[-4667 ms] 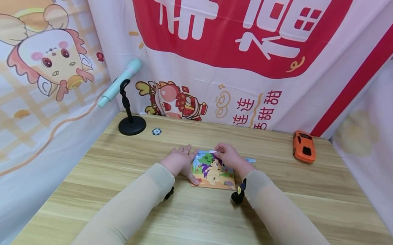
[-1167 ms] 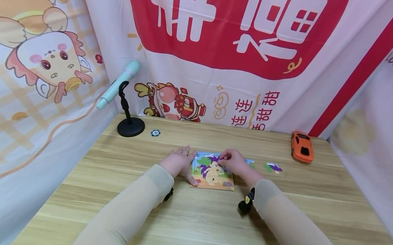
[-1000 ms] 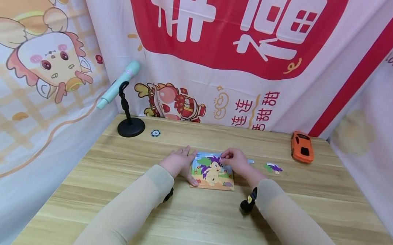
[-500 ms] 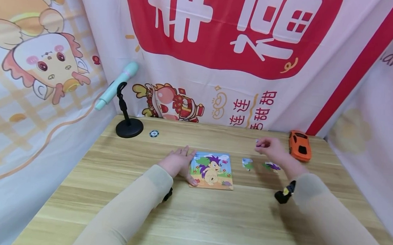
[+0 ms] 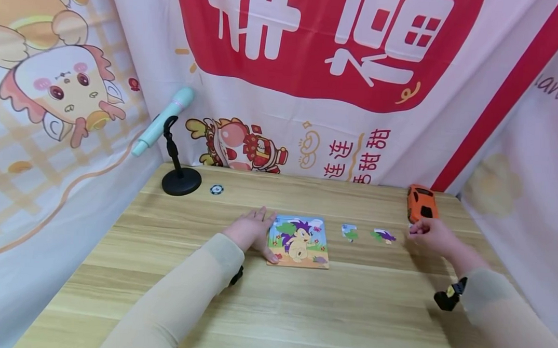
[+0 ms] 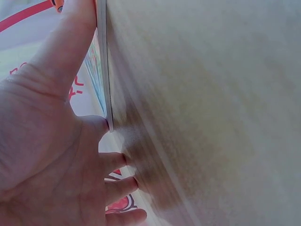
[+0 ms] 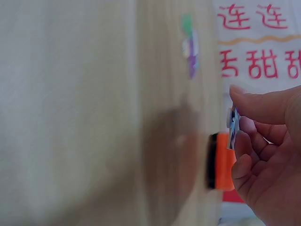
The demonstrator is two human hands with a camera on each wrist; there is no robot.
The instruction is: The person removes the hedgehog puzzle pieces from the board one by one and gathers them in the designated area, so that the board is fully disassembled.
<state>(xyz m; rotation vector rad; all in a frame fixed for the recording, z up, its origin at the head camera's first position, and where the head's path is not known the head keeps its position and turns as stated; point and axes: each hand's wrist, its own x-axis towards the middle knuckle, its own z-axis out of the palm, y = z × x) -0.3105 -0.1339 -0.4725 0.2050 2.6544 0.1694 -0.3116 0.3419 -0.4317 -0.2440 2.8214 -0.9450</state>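
Note:
In the head view a hedgehog picture puzzle lies flat on the table. My left hand rests at its left edge, fingers spread, the thumb over the lower left corner. In the left wrist view the thumb lies along the board's thin edge. Right of the board lie two loose puzzle pieces: a blue and green one and a green and purple one. Farther right, my right hand pinches a small puzzle piece between thumb and fingers, above the table.
An orange toy car stands just behind my right hand. At the back left are a black stand holding a mint microphone, and a round chip. Printed cloth hangs behind the table.
My right hand has lifted away from the board with a puzzle piece and moved right, past the two loose pieces, to near the car. My left hand has stayed at the board.

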